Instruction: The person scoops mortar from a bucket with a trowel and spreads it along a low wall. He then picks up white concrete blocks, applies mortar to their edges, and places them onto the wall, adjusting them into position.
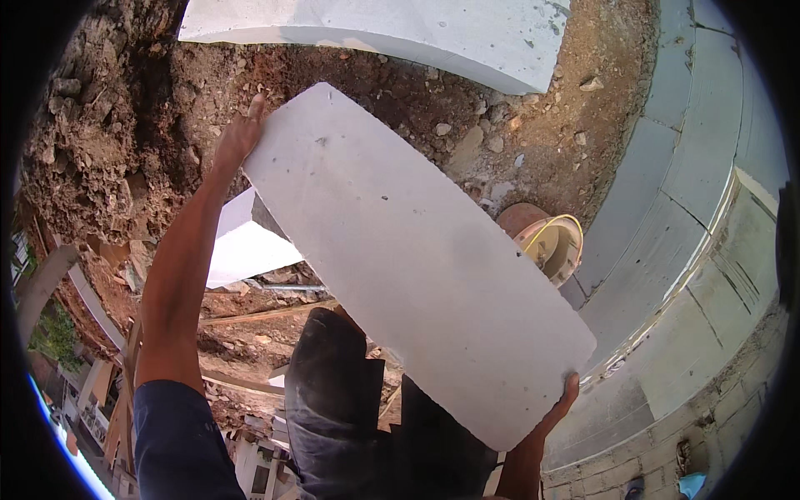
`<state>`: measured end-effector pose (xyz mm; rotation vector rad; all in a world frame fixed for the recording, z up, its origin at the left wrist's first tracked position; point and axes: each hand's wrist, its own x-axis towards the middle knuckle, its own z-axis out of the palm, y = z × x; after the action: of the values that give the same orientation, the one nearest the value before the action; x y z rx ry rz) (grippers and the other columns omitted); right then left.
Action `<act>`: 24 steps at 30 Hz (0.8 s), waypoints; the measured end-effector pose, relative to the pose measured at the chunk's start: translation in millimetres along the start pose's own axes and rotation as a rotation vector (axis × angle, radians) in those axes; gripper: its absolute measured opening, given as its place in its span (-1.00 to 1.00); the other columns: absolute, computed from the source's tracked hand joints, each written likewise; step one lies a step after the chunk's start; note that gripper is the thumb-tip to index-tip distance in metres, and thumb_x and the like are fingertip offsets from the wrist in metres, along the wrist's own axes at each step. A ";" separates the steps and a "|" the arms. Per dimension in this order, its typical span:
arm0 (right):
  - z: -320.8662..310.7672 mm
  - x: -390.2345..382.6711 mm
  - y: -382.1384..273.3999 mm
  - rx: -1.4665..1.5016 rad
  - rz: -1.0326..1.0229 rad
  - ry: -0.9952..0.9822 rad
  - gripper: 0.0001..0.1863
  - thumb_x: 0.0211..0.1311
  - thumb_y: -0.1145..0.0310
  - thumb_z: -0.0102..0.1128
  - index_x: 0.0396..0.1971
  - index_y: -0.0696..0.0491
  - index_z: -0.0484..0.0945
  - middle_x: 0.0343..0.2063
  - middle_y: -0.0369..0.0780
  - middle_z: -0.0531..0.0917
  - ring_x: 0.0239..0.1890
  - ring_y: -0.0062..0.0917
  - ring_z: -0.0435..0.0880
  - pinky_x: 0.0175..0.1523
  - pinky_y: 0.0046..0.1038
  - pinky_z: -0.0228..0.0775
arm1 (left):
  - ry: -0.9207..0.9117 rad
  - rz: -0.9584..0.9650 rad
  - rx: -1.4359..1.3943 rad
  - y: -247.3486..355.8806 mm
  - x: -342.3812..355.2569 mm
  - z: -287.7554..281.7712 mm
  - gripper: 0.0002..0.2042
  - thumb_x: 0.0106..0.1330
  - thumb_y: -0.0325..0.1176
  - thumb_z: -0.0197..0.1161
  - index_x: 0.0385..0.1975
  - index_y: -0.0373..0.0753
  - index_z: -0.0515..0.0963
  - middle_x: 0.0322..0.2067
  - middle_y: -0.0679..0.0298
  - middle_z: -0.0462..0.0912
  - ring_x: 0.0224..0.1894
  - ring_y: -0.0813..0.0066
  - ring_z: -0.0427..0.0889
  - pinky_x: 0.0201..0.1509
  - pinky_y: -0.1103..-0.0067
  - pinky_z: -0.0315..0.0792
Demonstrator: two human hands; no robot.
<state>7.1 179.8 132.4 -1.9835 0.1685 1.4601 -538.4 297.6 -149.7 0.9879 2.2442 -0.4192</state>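
A large pale grey lightweight concrete block is held up in front of me, slanting from upper left to lower right. My left hand grips its upper-left end, thumb pointing up along the edge and the other fingers hidden by the block. At the opposite, lower-right end, my right hand clasps the short side, with most of its fingers out of sight. Small pits and dark specks mark the block's broad face. Past its right edge stands a bucket with a yellow rim, partly covered by the block.
Another pale block lies on the soil at the top. A wall of grey blocks curves along the right. Beneath my left forearm rests a white block. Rough reddish earth with stones covers the left, with wooden planks near my legs.
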 end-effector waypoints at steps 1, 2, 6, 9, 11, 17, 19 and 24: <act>-3.0 -27.9 -15.3 -0.015 -0.016 -0.003 -0.16 0.30 -0.27 -0.20 0.35 0.09 0.11 0.22 -0.07 0.29 0.25 -0.26 0.33 0.21 -0.14 0.30 | -0.025 -0.095 -0.048 18.4 -12.8 11.1 0.03 0.29 0.49 -0.52 0.15 -0.50 0.43 0.06 -0.36 0.49 0.24 -0.20 0.41 0.36 0.17 0.18; -4.8 -54.7 -29.8 -0.023 -0.041 -0.007 -0.17 0.32 -0.28 -0.23 0.34 0.09 0.12 0.22 -0.07 0.29 0.24 -0.27 0.33 0.21 -0.15 0.30 | -0.101 -0.064 -0.091 38.6 -26.1 11.5 0.04 0.28 0.50 -0.54 0.11 -0.48 0.47 0.06 -0.36 0.48 0.24 -0.21 0.41 0.36 0.16 0.18; 8.1 -103.9 -60.9 -0.300 -0.111 -0.177 -0.17 0.39 -0.33 -0.39 0.34 0.09 0.11 0.25 -0.09 0.27 0.26 -0.28 0.31 0.26 -0.19 0.25 | 0.114 0.249 -0.446 79.7 -103.7 -9.2 -0.01 0.30 0.49 -0.56 0.20 -0.34 0.43 0.23 -0.20 0.36 0.35 -0.09 0.26 0.42 0.16 0.09; 33.0 -108.0 -56.9 0.031 0.003 -0.081 -0.26 0.45 -0.20 -0.21 0.31 0.14 0.11 0.24 -0.12 0.29 0.23 -0.36 0.31 0.32 -0.28 0.17 | 0.090 0.515 -0.771 124.4 -229.1 -55.1 -0.09 0.33 0.45 -0.58 0.30 -0.18 0.36 0.39 0.01 0.17 0.46 0.06 0.09 0.48 0.14 -0.03; 45.9 -112.6 -59.4 0.011 -0.042 -0.119 -0.25 0.43 -0.18 -0.11 0.33 0.11 0.10 0.23 -0.12 0.29 0.24 -0.35 0.31 0.34 -0.27 0.15 | 0.165 0.813 -0.688 126.2 -314.2 -95.7 -0.09 0.22 0.48 -0.40 0.36 -0.13 0.25 0.39 -0.03 0.12 0.45 0.01 0.07 0.46 0.08 -0.02; 62.2 -132.2 -70.6 -0.325 -0.221 -0.573 -0.36 0.50 -0.02 -0.14 0.36 0.10 0.06 0.19 -0.12 0.33 0.26 -0.29 0.34 0.37 -0.22 0.11 | 0.453 1.062 -0.463 153.7 -463.1 -102.3 0.26 -0.23 0.41 0.47 0.43 -0.13 -0.05 0.33 -0.03 0.06 0.43 -0.12 0.03 0.41 0.01 0.07; 44.6 -115.9 -65.6 -0.024 -0.134 -0.742 -0.43 0.52 0.08 -0.14 0.34 0.12 0.13 0.17 -0.10 0.35 0.24 -0.30 0.36 0.34 -0.26 0.16 | 0.423 0.924 -0.362 153.8 -459.5 -123.5 0.21 -0.19 0.40 0.43 0.39 -0.17 -0.04 0.22 0.01 0.14 0.36 -0.06 0.15 0.35 -0.02 0.15; -69.2 111.2 -27.0 -0.890 -0.773 -0.301 -0.63 0.27 0.14 0.20 -0.31 0.22 0.64 -0.43 0.06 0.66 -0.31 -0.10 0.68 -0.21 -0.29 0.52 | 0.602 0.727 -0.161 136.9 -437.0 -156.0 0.26 -0.17 0.64 0.09 0.42 -0.25 -0.04 0.28 -0.06 0.13 0.32 -0.05 0.18 0.25 -0.03 0.18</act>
<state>116.3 191.2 56.0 -2.0073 -1.4312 1.3452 -280.0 233.0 254.2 1.9077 2.1363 0.4257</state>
